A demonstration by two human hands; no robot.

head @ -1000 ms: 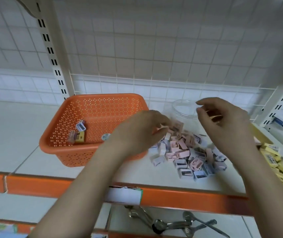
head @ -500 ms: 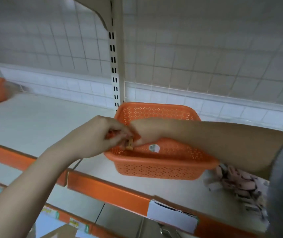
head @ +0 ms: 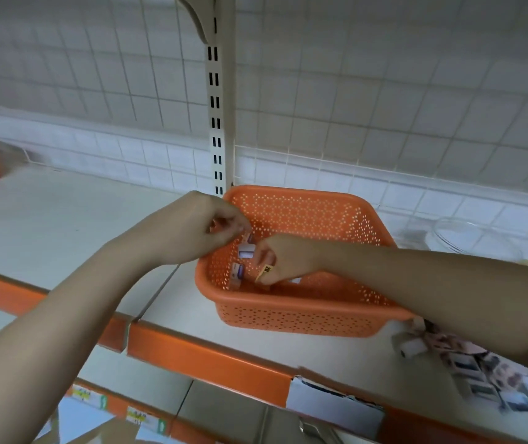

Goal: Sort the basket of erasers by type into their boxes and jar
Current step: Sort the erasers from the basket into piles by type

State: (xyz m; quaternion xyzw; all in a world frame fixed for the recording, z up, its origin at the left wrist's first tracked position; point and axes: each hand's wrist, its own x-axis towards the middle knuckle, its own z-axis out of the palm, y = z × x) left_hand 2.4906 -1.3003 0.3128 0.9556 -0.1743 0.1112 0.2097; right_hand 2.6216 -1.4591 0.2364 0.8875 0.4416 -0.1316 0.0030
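Fingers of both hands [head: 189, 229] [head: 283, 256] pinch erasers [head: 246, 251] above orange basket [head: 304, 312]; labels unreadable.

Dim, even indoor light, soft shadow inside the basket [head: 291, 302] beneath the hands, motion blur left and right of them, wide-angle bending at edges

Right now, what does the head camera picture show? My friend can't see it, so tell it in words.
Two bare hands reach into an orange basket on a white shelf: the right hand pinches small erasers, and the left hand hovers curled over the basket's rim. A pile of erasers lies right of the basket, and a clear jar stands behind.
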